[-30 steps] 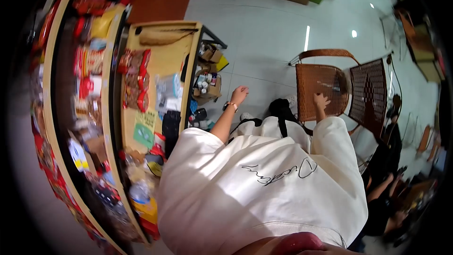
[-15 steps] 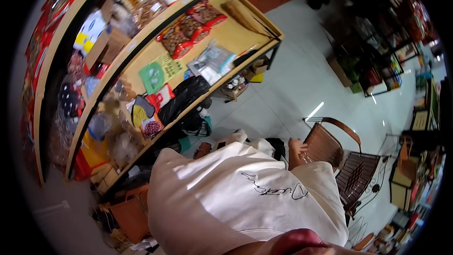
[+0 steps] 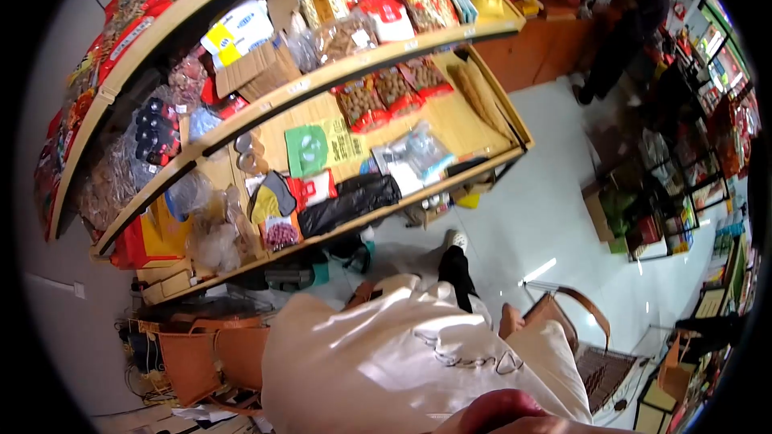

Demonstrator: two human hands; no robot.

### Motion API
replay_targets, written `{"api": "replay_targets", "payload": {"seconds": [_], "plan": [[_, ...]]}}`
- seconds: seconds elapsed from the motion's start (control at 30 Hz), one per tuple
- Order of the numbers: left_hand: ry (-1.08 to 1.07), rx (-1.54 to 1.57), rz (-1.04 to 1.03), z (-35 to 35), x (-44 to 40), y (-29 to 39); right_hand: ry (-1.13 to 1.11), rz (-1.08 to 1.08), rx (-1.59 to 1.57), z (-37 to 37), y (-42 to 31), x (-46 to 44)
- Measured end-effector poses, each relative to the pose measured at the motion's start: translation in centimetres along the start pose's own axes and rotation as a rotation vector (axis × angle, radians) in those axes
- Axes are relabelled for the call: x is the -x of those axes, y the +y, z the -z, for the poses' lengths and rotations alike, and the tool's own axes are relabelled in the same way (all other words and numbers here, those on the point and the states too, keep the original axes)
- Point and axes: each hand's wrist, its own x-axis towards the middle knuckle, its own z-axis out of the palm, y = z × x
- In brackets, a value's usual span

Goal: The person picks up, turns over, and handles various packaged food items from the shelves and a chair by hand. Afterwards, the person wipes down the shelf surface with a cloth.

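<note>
The person's right hand [image 3: 510, 321] hangs low beside the white top [image 3: 378, 354], just beside the seat of a brown woven chair [image 3: 549, 312]; whether it touches the chair cannot be told. The hand shows small and partly covered by the sleeve, so how far its fingers are spread or curled is unclear. The left hand [image 3: 359, 297] is a dim shape at the other side of the top, in shadow, and its state cannot be told either. It lies near the front edge of a wooden lower shelf [image 3: 452, 122], with a teal item [image 3: 364, 257] on the floor below.

Close to that front edge lies a crumpled black plastic bag [image 3: 351, 204], with a red and white packet [image 3: 315, 188] beside it. Farther right is a clear bag [image 3: 420, 151], and a green sheet [image 3: 307, 151] lies behind the black one. Red packs of nuts [image 3: 359, 104] stretch along the back, with a long tan bundle [image 3: 482, 100] at the right end. A cardboard box [image 3: 257, 72] sits on the shelf above. One shoe [image 3: 456, 239] points forward on the pale floor [image 3: 498, 233].
</note>
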Motion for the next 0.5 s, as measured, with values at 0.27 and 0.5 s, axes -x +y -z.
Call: {"api": "replay_targets", "payload": {"seconds": [0.27, 0.5], "plan": [[0.448, -0.127, -0.061, 8.9, -1.3, 6.6, 0.010, 0.038, 0.071, 1.3, -10.6, -1.3], [1.219, -0.089, -0.398, 32.2, -4.6, 20.3, 0.064, 0.280, 0.114, 2.1, -27.0, -0.4]]}}
